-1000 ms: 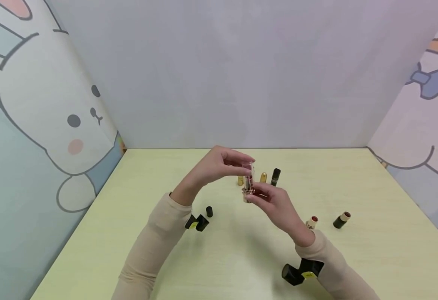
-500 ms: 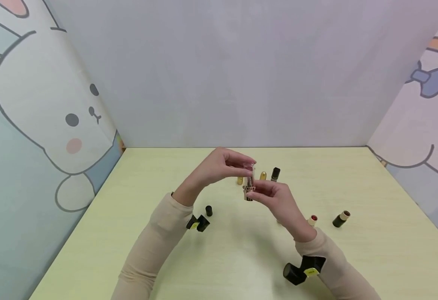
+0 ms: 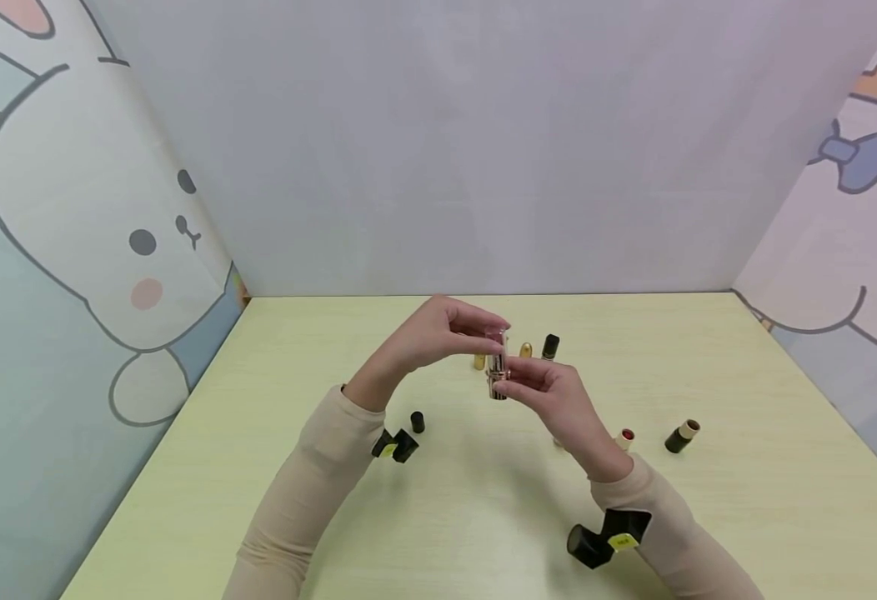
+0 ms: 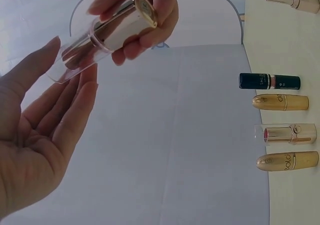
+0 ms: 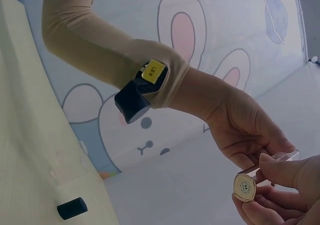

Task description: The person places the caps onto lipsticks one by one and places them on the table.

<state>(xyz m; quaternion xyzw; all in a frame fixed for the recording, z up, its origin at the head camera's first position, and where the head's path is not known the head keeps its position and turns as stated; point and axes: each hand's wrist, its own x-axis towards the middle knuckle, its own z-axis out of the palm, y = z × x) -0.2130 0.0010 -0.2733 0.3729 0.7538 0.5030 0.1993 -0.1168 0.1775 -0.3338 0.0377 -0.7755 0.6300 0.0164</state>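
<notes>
A shiny rose-gold lipstick is held upright in front of me above the table. My left hand comes from above and pinches its clear cap between thumb and fingers. Below, the thumb and fingers of my right hand grip the metal base. In the left wrist view the cap surrounds the tube's inner part, its rim close to the collar. The right wrist view shows the round-cornered bottom of the base, with a printed label.
At the back stand a dark green lipstick, gold lipsticks and a clear-capped rose-gold one. An uncapped red lipstick is partly behind my right wrist. Right of it is a black-and-gold tube. A black cap lies left.
My right hand has risen slightly toward the left hand, and the lipstick's base sits closer to the clear cap. The left hand has stayed nearly still.
</notes>
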